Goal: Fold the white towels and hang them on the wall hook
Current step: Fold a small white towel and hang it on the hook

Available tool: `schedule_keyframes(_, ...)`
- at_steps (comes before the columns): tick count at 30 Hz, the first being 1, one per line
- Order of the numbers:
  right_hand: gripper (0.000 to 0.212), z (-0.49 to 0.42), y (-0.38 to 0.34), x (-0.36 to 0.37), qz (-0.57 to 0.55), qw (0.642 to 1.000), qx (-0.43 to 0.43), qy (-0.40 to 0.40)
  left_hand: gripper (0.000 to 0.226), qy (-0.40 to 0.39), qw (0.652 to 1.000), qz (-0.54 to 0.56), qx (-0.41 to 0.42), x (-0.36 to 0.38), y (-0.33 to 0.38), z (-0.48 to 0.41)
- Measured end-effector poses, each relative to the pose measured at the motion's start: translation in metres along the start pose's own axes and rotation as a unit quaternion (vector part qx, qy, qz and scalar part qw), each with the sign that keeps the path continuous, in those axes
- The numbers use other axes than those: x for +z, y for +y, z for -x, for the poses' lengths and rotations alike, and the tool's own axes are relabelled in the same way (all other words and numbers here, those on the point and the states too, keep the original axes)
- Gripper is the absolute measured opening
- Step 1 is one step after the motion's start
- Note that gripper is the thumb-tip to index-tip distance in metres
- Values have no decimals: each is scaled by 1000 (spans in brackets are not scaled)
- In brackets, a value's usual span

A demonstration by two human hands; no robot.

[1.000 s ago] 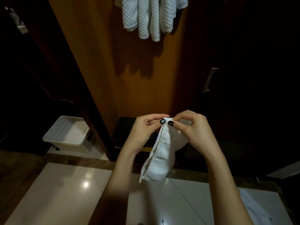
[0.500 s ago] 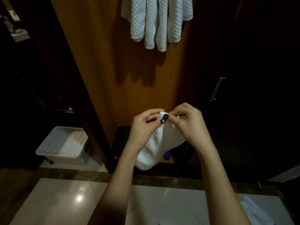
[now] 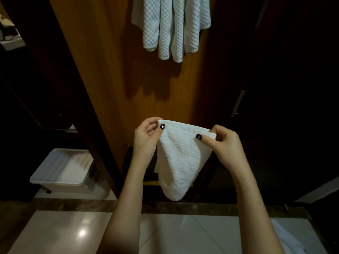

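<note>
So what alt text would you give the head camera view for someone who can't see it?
Two bare hands, left hand and right hand, pinch the top corners of a small white towel. Waffle-textured towels hang on the wooden wall above.

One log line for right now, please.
left hand: pinching towel corner | right hand: pinching other corner | towel: held up, not hung | hung towels: on wall

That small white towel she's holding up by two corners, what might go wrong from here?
The white towel hangs only from a fingertip grip of the left hand and right hand at its top edge, so a slip could drop it to the floor. The quilted towels already hanging on the wood panel above look crowded, so adding another might knock one loose.
</note>
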State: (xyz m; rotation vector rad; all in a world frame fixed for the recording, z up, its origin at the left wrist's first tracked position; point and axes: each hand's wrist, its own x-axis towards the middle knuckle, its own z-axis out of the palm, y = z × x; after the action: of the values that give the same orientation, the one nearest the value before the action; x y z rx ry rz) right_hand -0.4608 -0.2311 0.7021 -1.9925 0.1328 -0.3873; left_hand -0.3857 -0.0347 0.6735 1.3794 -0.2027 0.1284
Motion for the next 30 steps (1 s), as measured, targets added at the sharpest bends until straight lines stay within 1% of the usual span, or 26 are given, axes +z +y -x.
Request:
schedule_keyframes(2,41,0,-2,5,-49,998,-7,33,23,-15,1000,16,11,1,1,2)
schedule_keyframes(4,42,-1,-5,7,-81,995,-16,62,32,-42,997,53,34,1,5,4)
schedule_keyframes(6,37,-2,-7,6,-105,991,-25,78,39,-59,995,53,65,1,12,4)
schedule_keyframes(8,26,0,-9,3,-145,986,-33,73,35,-63,993,31,98,1,17,4)
schedule_keyframes(9,22,2,-12,2,-178,982,-33,59,32,-65,992,26,104,0,19,4)
schedule_keyframes(11,38,5,-16,-2,-243,970,-17,19,26,-70,993,41,91,-1,23,6)
schedule_keyframes(12,42,6,-17,-4,-266,964,-4,-5,24,-72,993,60,76,-2,24,7)
schedule_keyframes(13,40,7,-20,-6,-285,958,9,-35,21,-72,992,82,61,-4,25,8)
schedule_keyframes(15,23,8,-23,-9,-302,948,20,-96,15,-73,989,116,47,-6,27,8)
schedule_keyframes(17,10,10,-26,-10,-299,946,15,-126,17,-72,986,139,49,-7,29,9)
schedule_keyframes(19,8,11,-28,-8,-311,939,3,-145,21,-74,982,169,47,-8,29,10)
schedule_keyframes(21,10,13,-30,-7,-332,927,-14,-173,17,-83,978,191,31,-10,30,11)
schedule_keyframes(23,10,14,-31,-7,-358,910,-21,-210,13,-88,975,203,9,-11,30,11)
schedule_keyframes(25,4,15,-32,-9,-389,888,-24,-245,13,-92,973,211,-2,-12,31,11)
schedule_keyframes(27,8,15,-33,-9,-400,881,-18,-252,15,-105,970,219,-6,-11,32,12)
schedule_keyframes(30,5,13,-35,-8,-381,897,1,-224,19,-122,967,224,-15,-6,36,12)
